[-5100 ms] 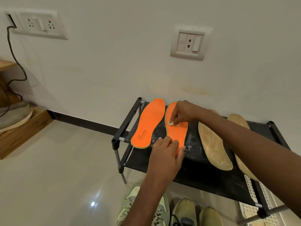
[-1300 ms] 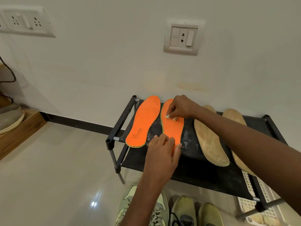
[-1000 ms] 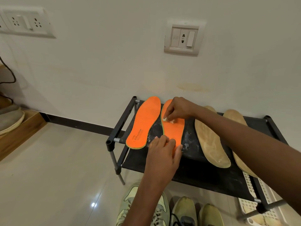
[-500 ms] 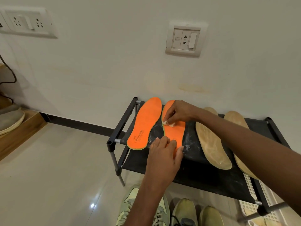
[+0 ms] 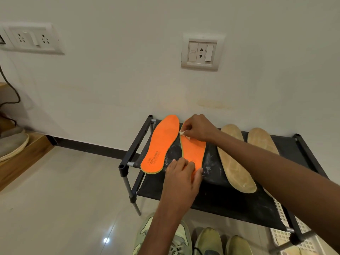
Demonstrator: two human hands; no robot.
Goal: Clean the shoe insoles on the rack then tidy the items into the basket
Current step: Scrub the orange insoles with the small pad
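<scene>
The left hand [image 5: 181,176] lies palm down, fingers straight and together, forearm rising from the bottom edge. The right hand [image 5: 197,128] reaches in from the right on an extended arm, fingertips [image 5: 184,133] curled into a pinch.

1. Right hand [image 5: 197,128] pinched a small white wad [image 5: 182,133] against the toe end of the second orange insole [image 5: 193,150].
2. Left hand [image 5: 181,178] lay flat on that insole's heel.
3. First orange insole [image 5: 161,144] and two tan insoles [image 5: 235,159] lay on the black rack [image 5: 134,144].
</scene>
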